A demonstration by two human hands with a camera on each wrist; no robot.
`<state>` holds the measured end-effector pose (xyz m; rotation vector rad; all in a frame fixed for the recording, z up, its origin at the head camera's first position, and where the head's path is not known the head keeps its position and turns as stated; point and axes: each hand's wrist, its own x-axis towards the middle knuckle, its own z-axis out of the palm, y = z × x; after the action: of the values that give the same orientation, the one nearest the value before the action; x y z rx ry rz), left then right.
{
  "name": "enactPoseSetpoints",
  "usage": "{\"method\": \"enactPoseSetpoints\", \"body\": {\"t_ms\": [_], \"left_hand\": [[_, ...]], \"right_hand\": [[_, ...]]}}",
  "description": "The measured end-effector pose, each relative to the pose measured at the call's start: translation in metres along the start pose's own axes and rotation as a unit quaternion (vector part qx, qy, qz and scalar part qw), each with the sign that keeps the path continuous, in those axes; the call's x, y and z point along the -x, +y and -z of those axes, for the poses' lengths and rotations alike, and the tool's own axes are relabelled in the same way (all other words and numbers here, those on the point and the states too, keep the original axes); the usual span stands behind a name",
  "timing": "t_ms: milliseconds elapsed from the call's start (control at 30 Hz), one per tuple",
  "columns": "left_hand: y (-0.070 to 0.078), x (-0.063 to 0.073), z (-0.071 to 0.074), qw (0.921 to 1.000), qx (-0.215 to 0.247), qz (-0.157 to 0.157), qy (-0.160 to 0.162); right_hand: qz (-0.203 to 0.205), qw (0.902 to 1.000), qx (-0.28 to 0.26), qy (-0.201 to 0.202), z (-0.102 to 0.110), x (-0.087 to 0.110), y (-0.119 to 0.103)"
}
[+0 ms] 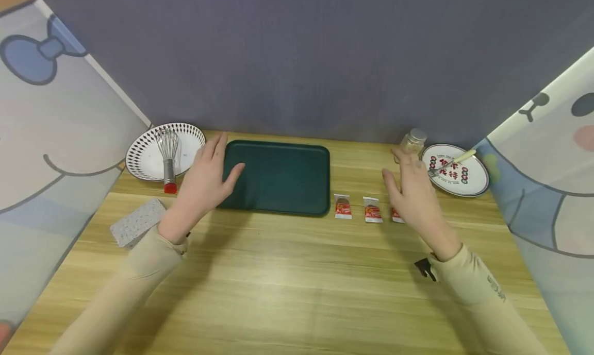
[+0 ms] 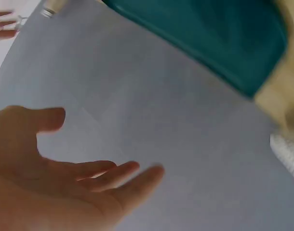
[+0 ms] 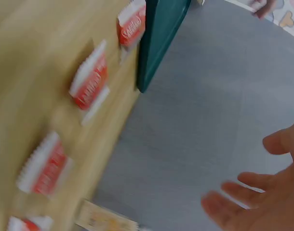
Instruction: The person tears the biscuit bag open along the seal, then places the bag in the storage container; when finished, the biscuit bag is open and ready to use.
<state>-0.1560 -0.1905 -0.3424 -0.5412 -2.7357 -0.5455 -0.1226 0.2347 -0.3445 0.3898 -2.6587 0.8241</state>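
In the head view my left hand (image 1: 204, 177) hovers at the left end of a dark green tray (image 1: 277, 177), fingers extended and thumb spread. The left wrist view shows that hand (image 2: 74, 178) holding nothing. My right hand (image 1: 413, 190) is over the table's right side, near a lidded glass jar (image 1: 413, 140). Its fingers are relaxed and empty in the right wrist view (image 3: 255, 192). Small red-and-white packets (image 1: 343, 207) lie in a row right of the tray; the hand partly covers one packet (image 1: 397, 216).
At the back left, a whisk (image 1: 169, 162) rests on a black-and-white patterned plate (image 1: 144, 162). A speckled grey block (image 1: 137, 222) lies in front of it. At the back right, a fork (image 1: 452, 163) lies across a plate with red characters (image 1: 475, 180). A grey wall (image 1: 287, 61) stands behind the table.
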Motion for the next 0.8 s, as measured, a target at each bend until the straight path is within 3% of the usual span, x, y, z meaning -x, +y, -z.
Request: {"method": "enactPoseSetpoints", "body": {"t_ms": [133,267,500,667,800], "left_hand": [[0.019,0.003,-0.028,0.9959,0.089,0.002,-0.016],[0.045,0.005,-0.054,0.9861,0.161,-0.008,-0.042],[0.09,0.001,-0.088,0.9492,0.29,-0.004,-0.122],[0.112,0.004,-0.105,0.9253,0.338,0.008,-0.171],[0.125,0.002,-0.113,0.908,0.368,0.013,-0.2]], "right_hand": [[-0.041,0.9964,-0.072,-0.019,-0.009,0.008,0.008],[-0.058,0.9914,-0.101,-0.058,-0.023,0.016,0.013],[-0.095,0.9774,-0.134,-0.133,-0.041,0.024,0.008],[-0.104,0.9651,-0.171,-0.169,-0.05,0.027,0.006],[-0.099,0.9647,-0.173,-0.172,-0.054,0.028,0.006]]}}
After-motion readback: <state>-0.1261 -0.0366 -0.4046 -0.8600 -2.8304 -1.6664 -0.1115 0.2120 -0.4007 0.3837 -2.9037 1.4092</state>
